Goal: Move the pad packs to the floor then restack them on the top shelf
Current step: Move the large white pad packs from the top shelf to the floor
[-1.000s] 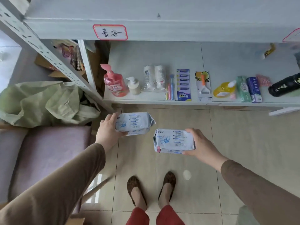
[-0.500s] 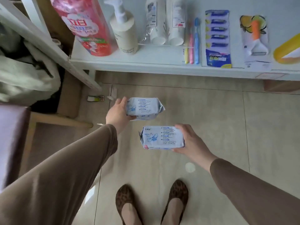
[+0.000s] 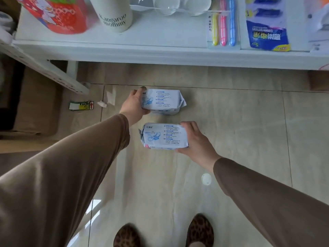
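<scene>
Gripping far pack (image 3: 161,102) by its left end with left hand (image 3: 133,104), near pack (image 3: 163,136) by its right end with right hand (image 3: 195,139); long axes parallel to shelf edge (image 3: 160,54), hovering low over floor (image 3: 231,122).

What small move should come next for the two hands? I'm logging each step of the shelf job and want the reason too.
Probably lower both packs the last bit to the floor tiles and release each grip. The left hand holds the farther pad pack, the right hand holds the nearer pad pack, both low above bare tiles; whether either touches down yet I cannot tell.
</scene>
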Demonstrator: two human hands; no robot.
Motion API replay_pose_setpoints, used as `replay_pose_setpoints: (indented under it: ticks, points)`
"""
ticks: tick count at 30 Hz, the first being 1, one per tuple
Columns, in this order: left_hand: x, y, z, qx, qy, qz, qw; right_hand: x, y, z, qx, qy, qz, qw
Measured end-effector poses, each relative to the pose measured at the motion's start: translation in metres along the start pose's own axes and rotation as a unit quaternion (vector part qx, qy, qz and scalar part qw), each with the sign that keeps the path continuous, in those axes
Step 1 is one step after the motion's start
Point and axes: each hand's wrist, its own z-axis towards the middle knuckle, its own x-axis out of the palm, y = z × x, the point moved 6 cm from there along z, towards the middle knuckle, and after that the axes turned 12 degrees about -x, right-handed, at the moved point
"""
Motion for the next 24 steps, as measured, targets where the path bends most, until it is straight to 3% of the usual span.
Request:
replay_pose_setpoints:
  ticks: [6,11,20,24]
  points:
    - [-0.003,0.013,-0.004,-0.008,0.035,0.045,0.998,0.004,-0.001,0.022,0.007,0.008,-0.022,1.0]
    - [-0.019,0.055,-0.034,-0.031,0.01,0.11,0.993,0.007,0.01,0.037,0.016,-0.015,-0.02,1.0]
    - [0.02,0.099,-0.095,-0.025,0.032,0.124,0.991,0.017,0.013,0.051,0.036,-0.055,-0.052,0.996]
    - [0.023,0.093,-0.125,-0.023,0.044,0.136,0.99,0.014,0.019,0.031,0.071,-0.007,-0.052,0.996]
